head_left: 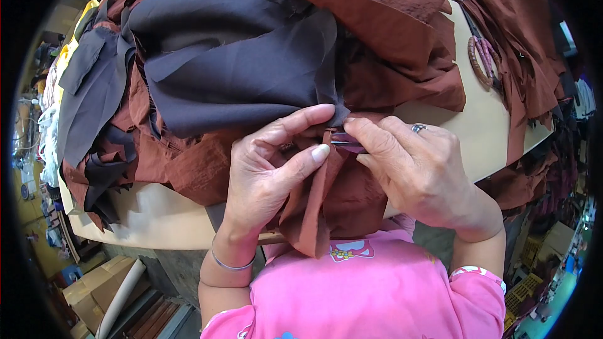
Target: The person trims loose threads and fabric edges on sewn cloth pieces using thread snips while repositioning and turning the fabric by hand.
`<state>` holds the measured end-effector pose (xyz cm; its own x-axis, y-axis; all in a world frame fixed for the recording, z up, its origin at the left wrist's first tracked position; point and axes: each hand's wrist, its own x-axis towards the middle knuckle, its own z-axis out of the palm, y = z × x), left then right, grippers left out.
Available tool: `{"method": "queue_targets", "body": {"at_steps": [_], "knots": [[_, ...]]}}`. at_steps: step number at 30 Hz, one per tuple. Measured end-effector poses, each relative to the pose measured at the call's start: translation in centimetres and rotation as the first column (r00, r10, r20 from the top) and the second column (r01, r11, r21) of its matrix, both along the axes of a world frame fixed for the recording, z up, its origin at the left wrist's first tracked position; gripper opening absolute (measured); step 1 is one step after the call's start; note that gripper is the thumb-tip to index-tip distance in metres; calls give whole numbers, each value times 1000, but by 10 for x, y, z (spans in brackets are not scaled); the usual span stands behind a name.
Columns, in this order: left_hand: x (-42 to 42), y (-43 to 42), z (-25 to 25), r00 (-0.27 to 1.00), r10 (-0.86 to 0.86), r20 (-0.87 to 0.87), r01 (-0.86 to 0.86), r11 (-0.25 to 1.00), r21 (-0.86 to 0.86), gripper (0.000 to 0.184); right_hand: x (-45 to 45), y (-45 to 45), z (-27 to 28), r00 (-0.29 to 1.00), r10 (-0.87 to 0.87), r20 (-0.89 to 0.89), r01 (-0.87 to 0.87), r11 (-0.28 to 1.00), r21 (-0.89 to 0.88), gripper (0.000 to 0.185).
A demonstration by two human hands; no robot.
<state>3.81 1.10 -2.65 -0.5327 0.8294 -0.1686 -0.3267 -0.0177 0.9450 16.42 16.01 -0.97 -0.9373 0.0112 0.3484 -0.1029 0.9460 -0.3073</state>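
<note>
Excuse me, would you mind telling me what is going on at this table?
A person in a pink top is working on cloth at a table. The left hand has its thumb and forefinger where dark cloth and a brown strip come close together. There, the right hand grips a small metal tool, its exact kind unclear. More brown cloth lies around, and scissors rest on the right.

Dark grey woven fabric [232, 69] and crumpled rust-brown cloth [389, 19] are spread over a pale, smooth tabletop [480, 144].
A slim metal tool [343, 142] is held in the bare right hand [418, 163]; a narrow rust-brown cloth strip [316, 213] is touched by the thumb of the bare left hand [259, 169].
</note>
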Motion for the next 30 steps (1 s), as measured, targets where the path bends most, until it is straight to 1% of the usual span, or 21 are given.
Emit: {"method": "queue_targets", "body": {"at_steps": [1, 4, 7, 10, 13, 15, 17, 22, 25, 28, 30], "knots": [[0, 0, 0, 1000, 8, 6, -8, 1000, -3, 35, 1, 0, 0, 1000, 4, 17, -4, 1000, -3, 43], [-1, -1, 0, 999, 24, 35, -23, 1000, -13, 34, 2, 0, -3, 998, 24, -53, -21, 998, 54, 35], [-1, -2, 0, 998, 15, 67, -15, 1000, -9, 35, 4, -1, 3, 999, 29, 13, -29, 1000, -4, 45], [-1, -1, 0, 998, -19, 52, 17, 1000, 26, 37, 4, -3, 3, 1000, 16, 21, -16, 999, 38, 43], [1, -2, 0, 999, -32, 29, 32, 999, 20, 40, 3, -5, 4, 1000, 17, 12, -18, 1000, 25, 42], [-1, -2, 0, 999, -44, 23, 44, 999, -4, 43, 0, -5, -4, 998, 9, -63, -5, 998, 68, 37], [1, -1, 1, 999, -38, 35, 38, 999, -3, 44, -1, -4, -7, 995, -1, -97, 9, 997, 79, 36], [1, -2, 1, 999, -50, -6, 50, 999, -9, 45, 0, -6, -4, 999, -35, -38, 36, 999, 27, 36], [1, -2, 1, 998, -55, -28, 54, 998, -15, 45, 0, -8, 0, 998, -53, 33, 54, 997, -55, 38], [2, -1, 1, 998, -51, -26, 50, 998, -24, 45, -2, -8, -8, 997, -61, -42, 61, 998, -4, 37], [2, -1, 1, 999, -49, -23, 49, 999, -20, 45, -2, -9, -9, 997, -76, -32, 75, 997, -5, 36]]}}
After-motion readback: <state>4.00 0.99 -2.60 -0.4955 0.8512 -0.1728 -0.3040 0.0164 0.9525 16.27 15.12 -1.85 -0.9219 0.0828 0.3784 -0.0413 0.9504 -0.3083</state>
